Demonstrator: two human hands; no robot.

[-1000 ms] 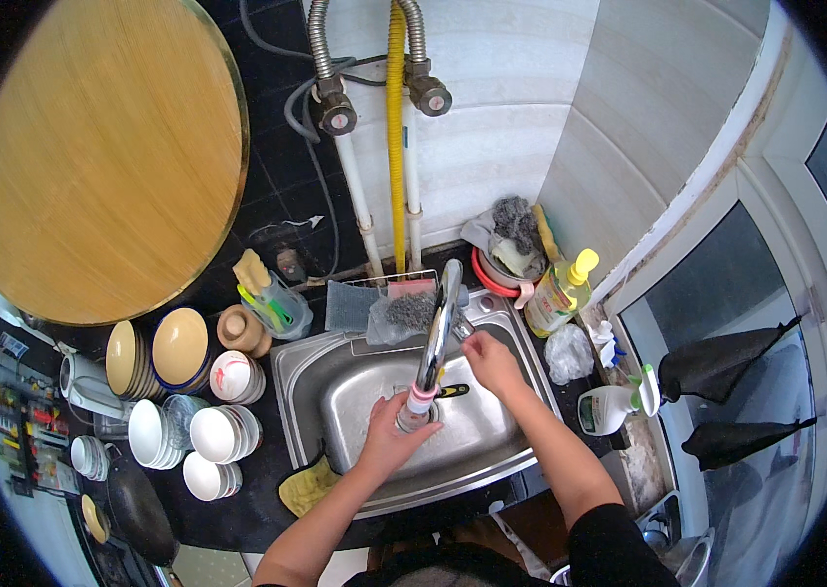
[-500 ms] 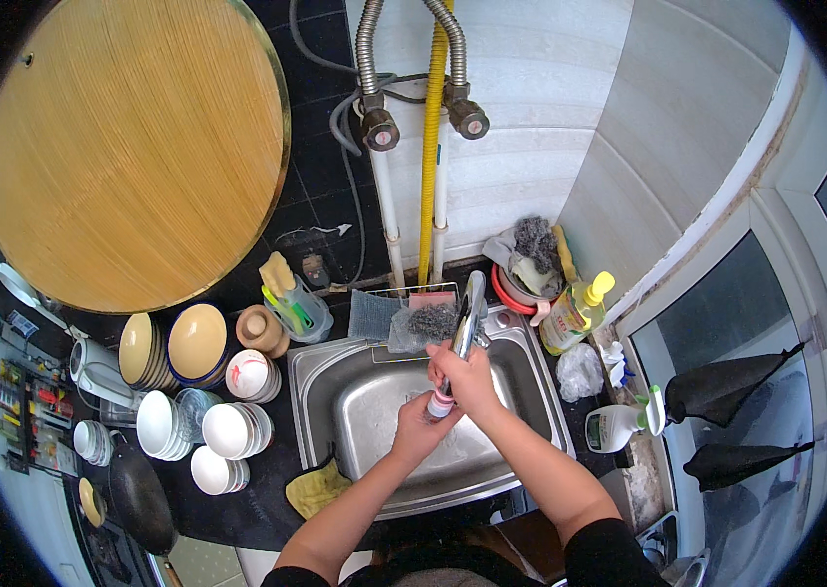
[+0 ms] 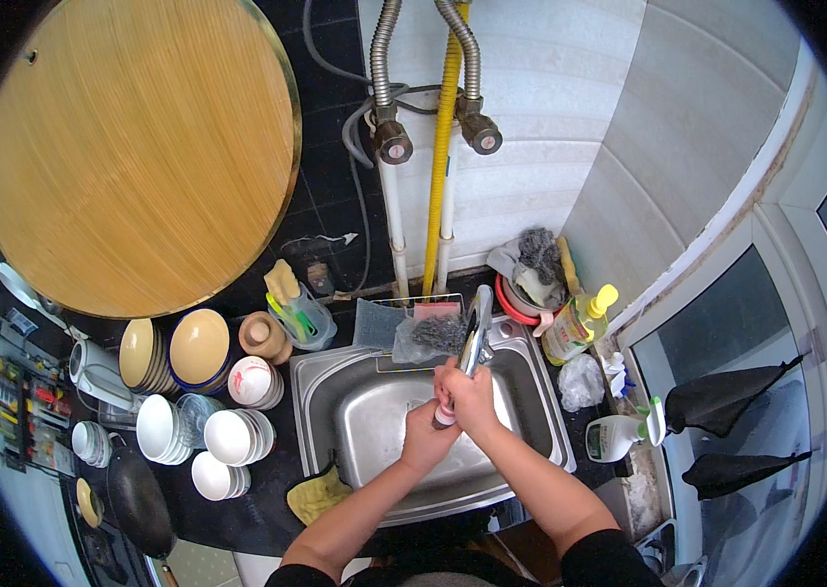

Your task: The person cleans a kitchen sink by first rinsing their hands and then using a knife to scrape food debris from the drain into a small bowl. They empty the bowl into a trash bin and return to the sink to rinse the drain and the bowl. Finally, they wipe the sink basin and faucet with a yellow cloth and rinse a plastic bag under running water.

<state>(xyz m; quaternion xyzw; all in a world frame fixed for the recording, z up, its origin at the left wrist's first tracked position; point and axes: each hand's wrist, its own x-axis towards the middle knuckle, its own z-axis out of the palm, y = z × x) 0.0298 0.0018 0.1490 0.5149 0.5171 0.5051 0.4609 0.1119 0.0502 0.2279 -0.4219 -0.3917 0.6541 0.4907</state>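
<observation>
Over the stainless steel sink (image 3: 359,386), both of my hands are closed at the outlet end of the chrome faucet (image 3: 477,328). My left hand (image 3: 425,438) wraps round a pink-and-white tap nozzle (image 3: 445,417), most of which its fingers hide. Just above it, my right hand (image 3: 472,399) closes round the upper part of the same nozzle, close to the faucet's spout. The fingers of the two hands nearly meet. Whether the nozzle is fixed to the spout is hidden. Behind them, a wire rack (image 3: 389,369) holds a grey scouring ball (image 3: 441,334).
Stacked white bowls (image 3: 229,437), yellow bowls (image 3: 200,347) and a wok (image 3: 139,501) fill the left counter. A yellow cloth (image 3: 318,496) drapes the sink's left edge. On the right stand a dish soap bottle (image 3: 570,338), a crumpled plastic bag (image 3: 581,382) and a spray bottle (image 3: 614,437).
My left hand has slid up the nozzle towards my right hand, so less of the nozzle shows. The whole view has shifted slightly.
</observation>
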